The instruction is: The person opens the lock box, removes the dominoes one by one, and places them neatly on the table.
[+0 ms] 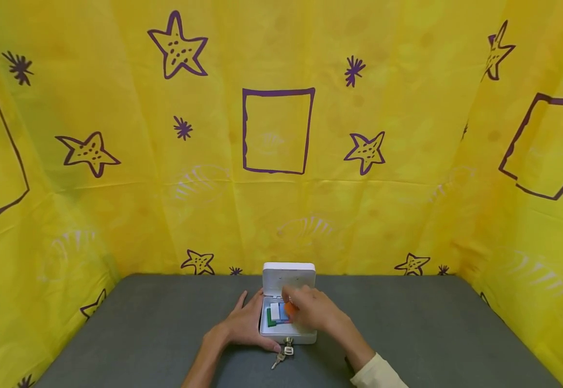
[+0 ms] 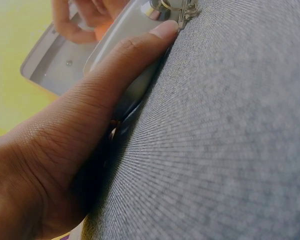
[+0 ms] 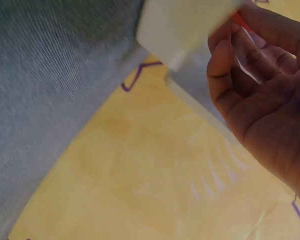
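A small white metal cash box [image 1: 303,339] stands on the grey table with its lid [image 1: 288,275] raised at the back. A keyring with small keys [image 1: 280,358] hangs from its front lock. My left hand [image 1: 246,323] holds the box's left side, thumb along the front [image 2: 125,57] and fingers toward the rear corner. Over the box, my right hand [image 1: 313,307] pinches a small orange piece [image 1: 289,309], its kind unclear; orange shows between the fingertips in the right wrist view. Inside lie white [image 1: 274,311], green [image 1: 270,319] and blue flat pieces, partly hidden by the right hand.
The grey table [image 1: 165,334] reaches out on both sides of the box. Behind and beside it hangs a yellow cloth [image 1: 281,215] printed with purple stars and squares.
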Tool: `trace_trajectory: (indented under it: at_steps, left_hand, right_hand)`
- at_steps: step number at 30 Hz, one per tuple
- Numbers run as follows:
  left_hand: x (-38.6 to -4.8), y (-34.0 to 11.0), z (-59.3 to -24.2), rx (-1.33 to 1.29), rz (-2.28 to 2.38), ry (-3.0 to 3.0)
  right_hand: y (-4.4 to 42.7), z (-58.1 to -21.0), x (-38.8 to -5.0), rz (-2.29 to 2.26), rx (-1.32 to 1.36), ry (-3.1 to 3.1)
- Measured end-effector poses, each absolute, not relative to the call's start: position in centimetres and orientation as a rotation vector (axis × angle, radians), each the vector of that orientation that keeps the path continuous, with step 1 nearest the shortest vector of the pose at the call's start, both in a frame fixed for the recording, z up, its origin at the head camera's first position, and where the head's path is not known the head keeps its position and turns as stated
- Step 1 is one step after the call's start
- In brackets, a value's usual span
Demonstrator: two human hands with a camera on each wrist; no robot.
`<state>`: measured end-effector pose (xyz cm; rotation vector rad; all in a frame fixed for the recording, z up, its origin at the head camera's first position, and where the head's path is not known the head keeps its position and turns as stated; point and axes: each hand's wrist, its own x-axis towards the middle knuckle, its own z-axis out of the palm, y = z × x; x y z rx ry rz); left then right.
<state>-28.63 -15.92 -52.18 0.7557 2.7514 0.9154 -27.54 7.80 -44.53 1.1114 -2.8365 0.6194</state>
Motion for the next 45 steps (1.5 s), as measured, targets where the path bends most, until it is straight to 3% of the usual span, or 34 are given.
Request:
trace_trajectory:
  at_steps: [16, 27, 36, 45]
  left_hand:
    - [-28.4, -15.7, -51.7, 0.748, 0.863, 2.785]
    - [-28.5, -15.8, -52.3, 0.771, 0.934, 2.771]
    - [-28.4, -15.8, -51.9, 0.721, 0.901, 2.769]
    - [-28.5, -15.8, -51.8, 0.719, 0.870, 2.765]
  right_hand:
    - [12.8, -40.5, -28.9, 0.824, 1.117, -2.854]
    - [18.4, -40.4, -29.5, 0.841, 0.962, -3.063]
    - [18.7, -41.7, -29.4, 0.778, 0.530, -3.414]
    - [19.1, -42.8, -29.5, 0.835, 0.394, -3.448]
